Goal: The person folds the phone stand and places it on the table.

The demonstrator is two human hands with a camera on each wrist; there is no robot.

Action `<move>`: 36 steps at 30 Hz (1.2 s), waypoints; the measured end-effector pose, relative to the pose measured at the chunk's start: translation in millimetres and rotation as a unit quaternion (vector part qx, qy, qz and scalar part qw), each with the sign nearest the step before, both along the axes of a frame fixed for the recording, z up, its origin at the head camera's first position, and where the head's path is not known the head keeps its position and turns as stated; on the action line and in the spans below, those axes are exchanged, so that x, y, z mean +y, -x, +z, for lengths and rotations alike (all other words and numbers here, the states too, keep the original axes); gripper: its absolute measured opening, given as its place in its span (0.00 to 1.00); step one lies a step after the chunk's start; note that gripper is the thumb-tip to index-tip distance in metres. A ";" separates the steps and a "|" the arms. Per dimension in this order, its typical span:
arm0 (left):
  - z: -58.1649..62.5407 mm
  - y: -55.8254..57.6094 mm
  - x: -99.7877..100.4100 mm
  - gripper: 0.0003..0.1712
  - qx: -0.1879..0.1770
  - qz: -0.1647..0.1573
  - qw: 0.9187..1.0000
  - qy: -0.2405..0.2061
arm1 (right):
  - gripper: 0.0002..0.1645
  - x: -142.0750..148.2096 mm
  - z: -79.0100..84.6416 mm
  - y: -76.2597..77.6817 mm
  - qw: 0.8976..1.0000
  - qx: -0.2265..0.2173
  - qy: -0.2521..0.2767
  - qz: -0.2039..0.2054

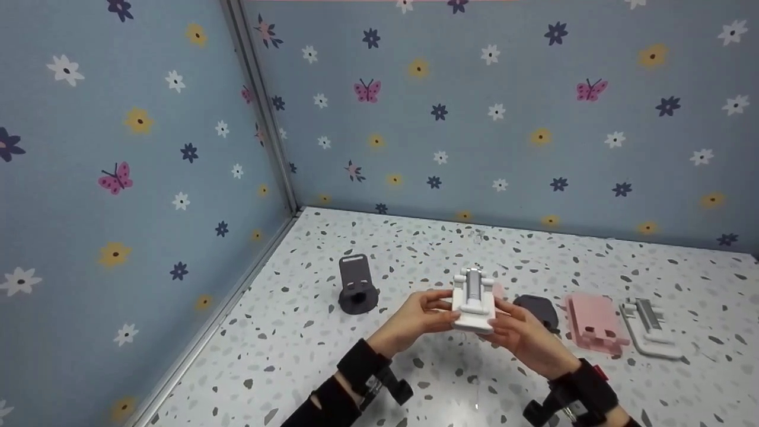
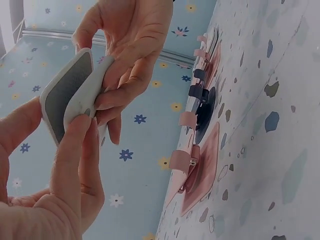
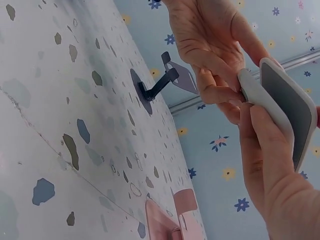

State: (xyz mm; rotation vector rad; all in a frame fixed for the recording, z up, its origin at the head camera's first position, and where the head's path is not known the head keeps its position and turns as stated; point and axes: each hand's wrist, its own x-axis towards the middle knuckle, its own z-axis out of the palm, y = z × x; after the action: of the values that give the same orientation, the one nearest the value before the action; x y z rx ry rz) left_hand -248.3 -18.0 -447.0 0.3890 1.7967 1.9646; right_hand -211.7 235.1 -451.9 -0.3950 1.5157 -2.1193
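Observation:
A white folding phone stand (image 1: 473, 320) with a grey pad is raised in front of me over the table, between both hands. My left hand (image 1: 415, 320) grips its left edge with the thumb and fingers. On the opposite edge, my right hand (image 1: 522, 338) pinches it the same way. Seen from the left wrist, the stand's padded plate (image 2: 67, 92) and its rounded white base (image 2: 82, 100) lie close together at a narrow angle. The right wrist view shows the base (image 3: 265, 102) under the fingertips of both hands.
A dark grey phone stand (image 1: 357, 290) stands unfolded at left on the speckled table (image 1: 284, 332). To the right are a dark folded stand (image 1: 538, 309), a pink one (image 1: 595, 317) and another white one (image 1: 652, 332). Part of a pink thing (image 1: 498, 290) shows behind my right hand. Patterned walls (image 1: 510, 160) enclose the back and left.

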 end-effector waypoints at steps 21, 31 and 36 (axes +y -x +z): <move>-8.8 7.4 -10.3 0.37 0.008 0.041 0.999 -0.032 | 0.49 2.9 18.9 -4.2 0.989 0.107 -0.105 0.015; -16.8 24.4 -20.4 0.36 0.006 0.070 0.998 0.003 | 0.45 4.3 27.3 -18.2 0.888 0.280 -0.354 -0.091; -21.8 33.3 -24.1 0.35 0.019 0.076 0.996 0.035 | 0.46 7.3 16.5 -22.4 0.800 0.351 -0.458 -0.161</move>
State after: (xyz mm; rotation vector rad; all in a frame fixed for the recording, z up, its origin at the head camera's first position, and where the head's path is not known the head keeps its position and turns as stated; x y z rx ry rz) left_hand -281.7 -42.1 -468.9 0.2762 1.9661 2.0003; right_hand -189.3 242.4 -435.4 -0.6032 2.9741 -1.1625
